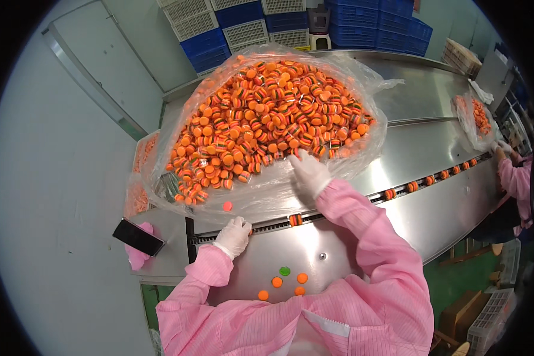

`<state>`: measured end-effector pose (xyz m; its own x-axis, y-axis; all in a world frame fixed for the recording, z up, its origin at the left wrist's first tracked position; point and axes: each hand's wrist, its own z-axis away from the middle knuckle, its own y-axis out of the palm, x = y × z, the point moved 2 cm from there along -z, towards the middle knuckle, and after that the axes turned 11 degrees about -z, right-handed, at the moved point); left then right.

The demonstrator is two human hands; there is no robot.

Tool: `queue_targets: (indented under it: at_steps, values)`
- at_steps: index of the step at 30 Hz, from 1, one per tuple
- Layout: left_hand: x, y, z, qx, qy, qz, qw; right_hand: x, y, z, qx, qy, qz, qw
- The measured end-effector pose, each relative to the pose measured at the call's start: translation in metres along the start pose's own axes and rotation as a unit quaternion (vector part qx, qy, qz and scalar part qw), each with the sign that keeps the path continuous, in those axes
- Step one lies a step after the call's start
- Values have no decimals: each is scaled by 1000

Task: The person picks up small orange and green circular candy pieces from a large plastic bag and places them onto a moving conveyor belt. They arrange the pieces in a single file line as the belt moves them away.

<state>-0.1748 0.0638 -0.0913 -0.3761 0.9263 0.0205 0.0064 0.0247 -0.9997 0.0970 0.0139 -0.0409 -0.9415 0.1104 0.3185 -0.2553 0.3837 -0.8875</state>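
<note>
A big heap of striped orange candies (273, 113), layered like small burgers, lies in a large clear plastic bag (261, 193) spread over the steel table. At the heap's near edge is my white-gloved right hand (310, 173), its fingertips touching the candies and slightly apart. My left hand (234, 237), gloved too, is closed low over the conveyor chain (270, 225). A bit of orange candy shows beside its fingertips. Between the two hands, one striped candy (295, 220) sits on the chain. A single pink disc (228, 206) lies on the bag's edge above my left hand.
Several loose orange discs (277, 282) and a green disc (285, 271) lie near my body. Spaced candies (412, 187) line the chain rightward, toward a co-worker's gloved hand (504, 146) and smaller bag (471, 121). A phone (137, 237) rests at left; crates (353, 26) stand behind.
</note>
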Motion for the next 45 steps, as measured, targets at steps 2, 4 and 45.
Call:
queue_targets:
  at_steps: [2, 4, 45]
  values:
    - [1, -11, -4, -14, 39, 6, 999, 8, 13, -26, 16, 77, 59, 995]
    - [1, -36, -9, -32, 96, 28, 994, -7, 50, -40, -9, 115, 149, 982]
    - [22, 6, 9, 52, -335, 361, 869, 95, 91, -2, 209, -37, -173, 962]
